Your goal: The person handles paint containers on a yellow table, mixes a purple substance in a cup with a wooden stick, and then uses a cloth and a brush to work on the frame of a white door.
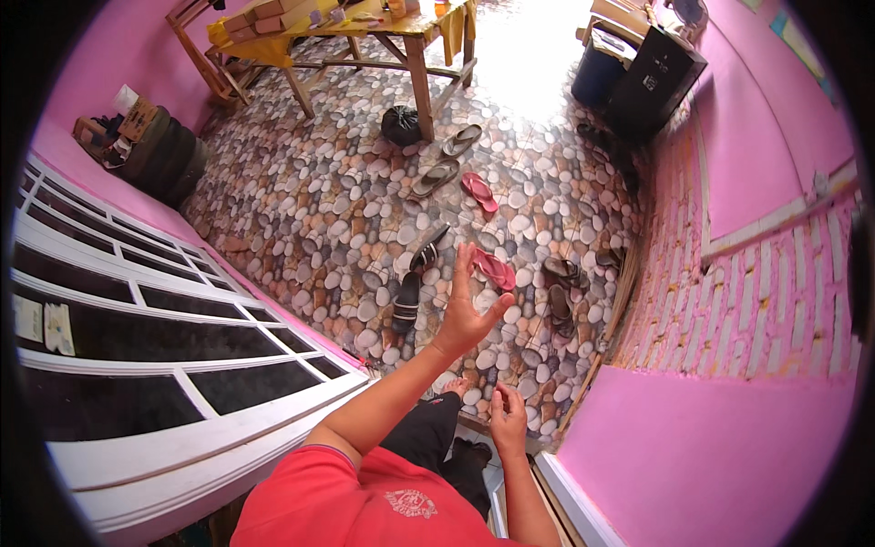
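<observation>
The left hand [463,314] is raised toward twelve o'clock on an outstretched bare forearm, palm open, fingers spread and empty. The right hand [508,421] is held lower, at about five o'clock from it, fingers loosely curled, nothing gripped.

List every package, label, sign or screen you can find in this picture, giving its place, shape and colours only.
Brown cardboard boxes: flat, oblong, stacked on the wooden table at the top left.
Pale paper stickers: two small rectangles, side by side on the dark window pane at the far left.
White label: small patch on the front of the black box-shaped cabinet at the top right.
No screens or signs are visible.
</observation>
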Tool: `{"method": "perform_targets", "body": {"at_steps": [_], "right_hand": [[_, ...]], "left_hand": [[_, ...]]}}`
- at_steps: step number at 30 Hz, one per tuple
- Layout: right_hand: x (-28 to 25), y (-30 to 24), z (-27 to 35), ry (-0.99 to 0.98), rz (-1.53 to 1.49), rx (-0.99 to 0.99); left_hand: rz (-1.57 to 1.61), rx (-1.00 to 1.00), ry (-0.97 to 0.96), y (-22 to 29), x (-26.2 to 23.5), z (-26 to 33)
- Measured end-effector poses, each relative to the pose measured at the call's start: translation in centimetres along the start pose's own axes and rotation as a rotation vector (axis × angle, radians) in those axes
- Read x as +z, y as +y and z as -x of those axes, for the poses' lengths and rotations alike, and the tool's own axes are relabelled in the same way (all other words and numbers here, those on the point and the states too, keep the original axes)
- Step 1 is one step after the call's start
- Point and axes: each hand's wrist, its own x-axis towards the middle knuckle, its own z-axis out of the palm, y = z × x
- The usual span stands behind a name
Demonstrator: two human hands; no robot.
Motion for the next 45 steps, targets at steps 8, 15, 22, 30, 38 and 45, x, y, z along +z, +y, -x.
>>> {"method": "perform_targets", "body": {"at_steps": [8,15,22,30,38,45], "right_hand": [[-4.0,-23.8,-8.7,0.021,0.086,-0.797],[-4.1,-28.3,-20.8,-0.214,0.236,-0.797],[1.9,-33.5,-32.2,-0.532,-0.866,0.229],[16.2,-46.5,-32.8,-0.709,-0.688,-0.278],[27.9,-35.3,-54.1,-0.174,0.256,-0.270],[29.0,-40.1,-57.7,-0.130,0.561,0.010]], "left_hand": [[-0.342,-0.092,-0.021,4.2,0.7,-7.8],[-0.268,0.069,-0.566,7.5,-1.3,-12.4],[-0.351,0.362,-0.444,15.2,-8.0,-19.5],[-1.073,-0.782,-0.107,3.8,-22.6,-25.7],[0.027,-0.166,0.095,0.9,-43.1,-37.1],[-0.423,-0.412,0.442,-4.2,-67.9,-38.7]]}}
